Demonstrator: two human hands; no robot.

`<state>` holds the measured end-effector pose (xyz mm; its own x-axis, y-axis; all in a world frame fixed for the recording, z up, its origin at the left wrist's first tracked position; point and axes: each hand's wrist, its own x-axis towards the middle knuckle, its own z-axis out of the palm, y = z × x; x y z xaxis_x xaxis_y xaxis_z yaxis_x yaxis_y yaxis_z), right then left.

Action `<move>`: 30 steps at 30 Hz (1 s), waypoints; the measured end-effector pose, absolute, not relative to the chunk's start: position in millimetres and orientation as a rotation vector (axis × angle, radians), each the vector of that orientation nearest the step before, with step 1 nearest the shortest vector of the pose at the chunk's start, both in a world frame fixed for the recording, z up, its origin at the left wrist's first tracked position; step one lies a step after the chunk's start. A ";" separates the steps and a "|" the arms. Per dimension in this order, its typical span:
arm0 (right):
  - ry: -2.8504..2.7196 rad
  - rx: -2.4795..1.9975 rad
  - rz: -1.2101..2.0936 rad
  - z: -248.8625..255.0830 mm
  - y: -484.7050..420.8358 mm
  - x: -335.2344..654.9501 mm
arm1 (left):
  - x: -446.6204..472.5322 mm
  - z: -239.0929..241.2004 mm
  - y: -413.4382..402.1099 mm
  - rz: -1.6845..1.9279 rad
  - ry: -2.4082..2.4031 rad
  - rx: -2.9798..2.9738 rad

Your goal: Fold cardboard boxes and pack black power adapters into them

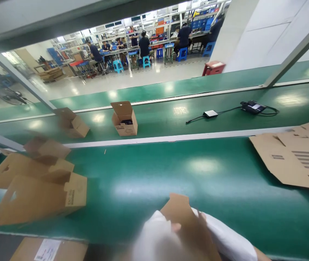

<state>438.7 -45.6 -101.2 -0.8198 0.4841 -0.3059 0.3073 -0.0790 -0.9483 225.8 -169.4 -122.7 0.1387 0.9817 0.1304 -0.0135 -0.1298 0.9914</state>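
At the bottom of the view a brown cardboard box (183,214), partly folded and cut off by the lower edge, sits between my hands. My left hand (160,232) is closed on its left side; a white covering hides most of it and a bare fingertip shows. On the far right side my right hand (211,224), also in white with bare fingertips, grips the same cardboard. Motion blurs the left hand, and the lower part of the box is out of view. Both hands are above the near edge of the green work surface (143,177).
Several opened boxes (75,188) stand at the left. Across a white rail, a filled box (128,127) and a black adapter with cable (254,107) rest on the green belt. Flat cardboard blanks (293,159) lie right. A labelled carton (70,250) is below. People work in the background.
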 end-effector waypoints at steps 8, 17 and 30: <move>-1.427 -0.747 2.697 -95.0 -49.8 417.2 | 230.8 -129.5 -176.1 1.133 1.112 1.154; -1.937 -0.417 2.854 -98.3 0.1 430.3 | 237.1 -153.8 -175.1 1.125 1.010 1.060; -3.505 -0.966 1.278 -52.2 -36.0 363.5 | 224.5 -152.0 -191.9 1.103 1.053 1.156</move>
<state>363.5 -36.0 -52.2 -0.6469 0.1841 -0.7401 0.6172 0.6964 -0.3662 224.5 -191.9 -152.0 0.1510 0.9871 -0.0529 -0.0984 0.0682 0.9928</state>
